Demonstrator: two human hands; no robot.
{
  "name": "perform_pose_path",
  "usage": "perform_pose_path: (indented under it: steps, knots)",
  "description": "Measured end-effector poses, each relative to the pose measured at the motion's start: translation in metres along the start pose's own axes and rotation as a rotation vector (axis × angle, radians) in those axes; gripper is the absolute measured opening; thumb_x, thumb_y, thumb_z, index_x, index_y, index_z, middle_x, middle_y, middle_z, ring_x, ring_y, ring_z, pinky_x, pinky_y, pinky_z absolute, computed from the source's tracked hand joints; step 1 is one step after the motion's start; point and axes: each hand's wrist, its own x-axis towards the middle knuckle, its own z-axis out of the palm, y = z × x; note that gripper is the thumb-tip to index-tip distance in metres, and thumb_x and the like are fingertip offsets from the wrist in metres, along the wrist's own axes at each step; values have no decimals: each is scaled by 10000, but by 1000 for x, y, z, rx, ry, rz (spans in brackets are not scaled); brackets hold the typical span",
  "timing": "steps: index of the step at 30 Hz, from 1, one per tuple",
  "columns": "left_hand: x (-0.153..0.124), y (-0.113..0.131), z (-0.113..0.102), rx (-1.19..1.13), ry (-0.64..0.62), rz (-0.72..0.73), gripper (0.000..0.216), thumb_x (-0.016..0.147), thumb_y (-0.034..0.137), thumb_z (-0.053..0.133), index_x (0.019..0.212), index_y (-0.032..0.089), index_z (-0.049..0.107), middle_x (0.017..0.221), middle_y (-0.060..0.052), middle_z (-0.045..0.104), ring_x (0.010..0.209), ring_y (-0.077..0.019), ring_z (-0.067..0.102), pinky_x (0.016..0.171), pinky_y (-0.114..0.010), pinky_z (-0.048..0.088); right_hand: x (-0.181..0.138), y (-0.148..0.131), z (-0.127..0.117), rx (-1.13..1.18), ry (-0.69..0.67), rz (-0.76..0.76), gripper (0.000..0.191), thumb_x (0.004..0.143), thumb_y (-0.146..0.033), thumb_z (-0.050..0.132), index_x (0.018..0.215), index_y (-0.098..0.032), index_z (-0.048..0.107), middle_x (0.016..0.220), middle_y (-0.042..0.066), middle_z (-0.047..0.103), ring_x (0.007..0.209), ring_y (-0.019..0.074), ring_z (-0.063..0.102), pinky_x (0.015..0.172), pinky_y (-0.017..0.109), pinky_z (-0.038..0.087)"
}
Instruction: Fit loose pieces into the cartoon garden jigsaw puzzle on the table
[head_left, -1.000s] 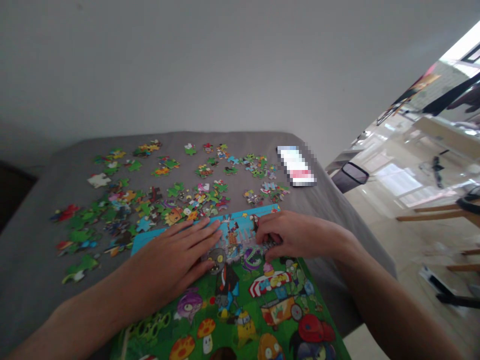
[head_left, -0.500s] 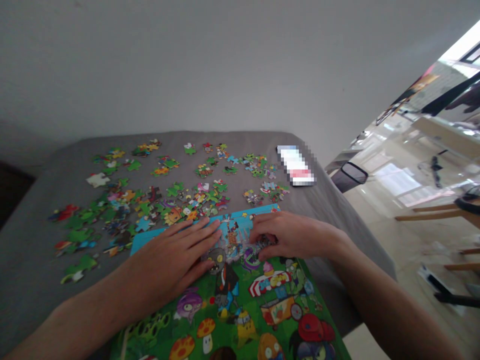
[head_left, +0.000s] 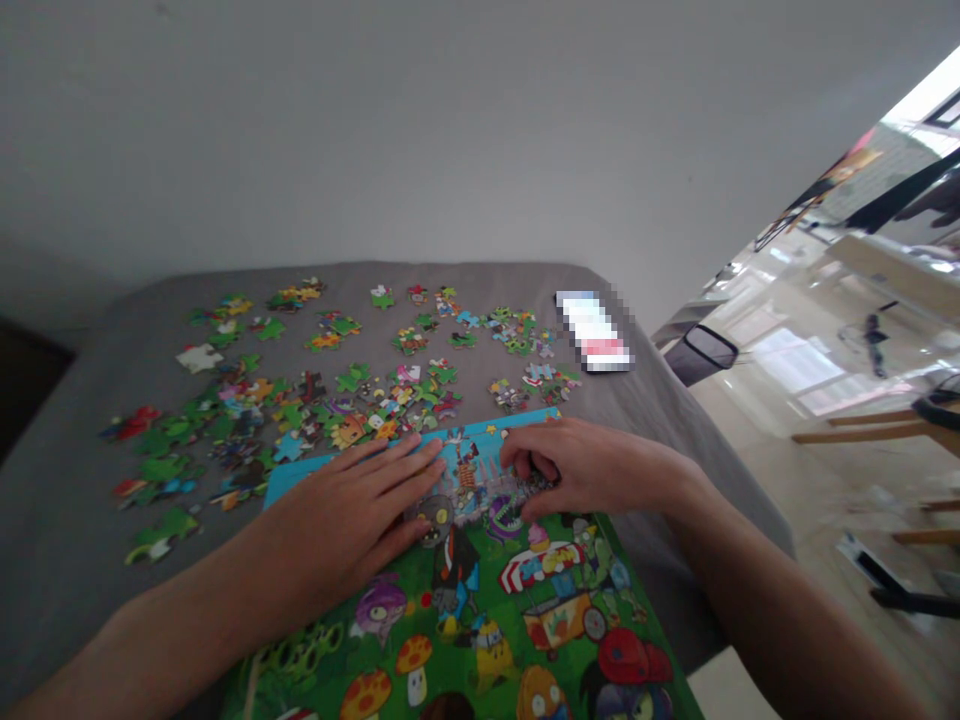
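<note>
A cartoon picture board (head_left: 465, 600), green with a light blue strip along its far edge, lies at the near side of the cloth and bears printed plants and zombies. Flat across its upper left part rests my left hand (head_left: 367, 510), palm down with the fingers stretched out. My right hand (head_left: 574, 465) touches the upper right part of the board, fingers curled and thumb apart from them. I see nothing held between them, though the palm side is partly hidden. Just beyond the board lie many loose jigsaw pieces (head_left: 349, 430), crowded together and partly overlapping.
A grey cloth (head_left: 480, 385) covers the table, which stands against a pale wall (head_left: 450, 130). More jigsaw pieces (head_left: 517, 330) lie scattered towards the back. A phone (head_left: 592, 330) with a blurred screen is at the back right. Wooden furniture legs (head_left: 862, 430) stand on the shiny floor to the right.
My right hand has shifted very slightly on the board, its fingers a little more curled. The left hand, board and pieces stay put; the view moves only a touch.
</note>
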Motion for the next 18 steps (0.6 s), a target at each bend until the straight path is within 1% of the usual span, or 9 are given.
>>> perform_pose_path:
  steps: [4, 9, 18]
  knots:
    - [0, 0, 2, 24, 25, 9, 486, 1109, 475, 376, 1489, 240, 569, 1534, -60, 588, 1361, -255, 611, 1157, -413, 452, -1, 1, 1, 9, -4, -5, 389, 794, -260, 879, 1103, -168, 662, 912, -9, 678, 737, 133, 559, 671, 265, 399]
    - [-1, -1, 5, -18, 39, 1, 479, 1105, 481, 402, 1495, 253, 560, 1564, -48, 557, 1393, -232, 580, 1222, -384, 381, -1, 0, 2, 24, -28, -7, 352, 826, -240, 846, 1115, -165, 659, 916, -6, 689, 755, 134, 582, 689, 263, 414]
    - [-1, 0, 2, -34, -1, -24, 478, 1096, 478, 422, 1500, 262, 560, 1563, -48, 557, 1404, -250, 572, 1223, -411, 391, 0, -2, 4, 24, -10, -4, 354, 835, -230, 820, 1146, -177, 659, 951, 14, 719, 772, 146, 602, 685, 269, 433]
